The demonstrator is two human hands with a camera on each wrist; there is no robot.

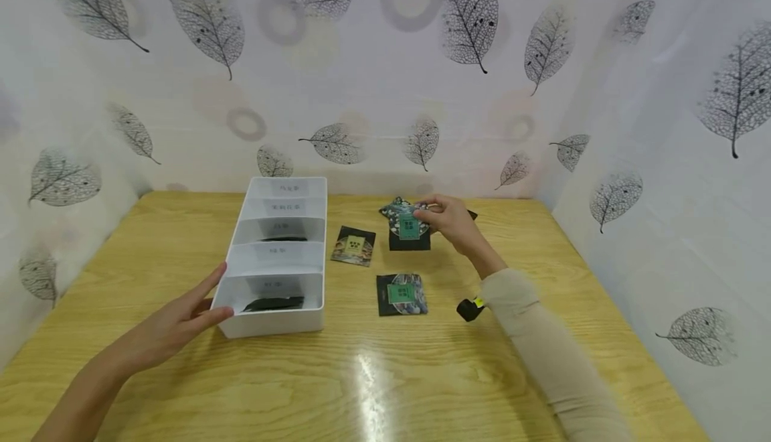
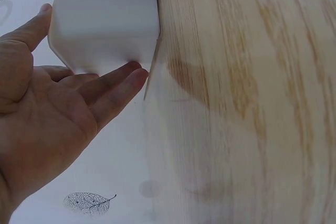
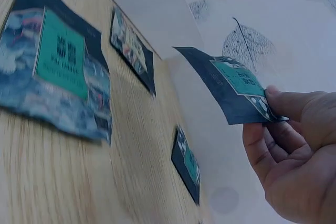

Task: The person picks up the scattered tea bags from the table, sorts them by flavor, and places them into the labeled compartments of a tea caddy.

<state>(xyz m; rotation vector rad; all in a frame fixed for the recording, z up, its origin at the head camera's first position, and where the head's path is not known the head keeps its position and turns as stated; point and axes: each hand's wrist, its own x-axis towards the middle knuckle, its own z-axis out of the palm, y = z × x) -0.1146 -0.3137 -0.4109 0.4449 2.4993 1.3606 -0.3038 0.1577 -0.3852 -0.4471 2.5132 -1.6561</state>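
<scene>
No text can be read in full. The white plastic divided box (image 1: 274, 254), left of centre in the head view, carries a small pale label with dark characters on each divider, all too small to make out. The dark foil packet with a green label (image 1: 401, 294) at mid-frame on the desk, the dark packet with a yellowish label (image 1: 354, 246) just above it, and the dark green-labelled packet (image 3: 236, 88) pinched in the right hand (image 3: 294, 150) all bear printed characters, blurred beyond reading.
</scene>
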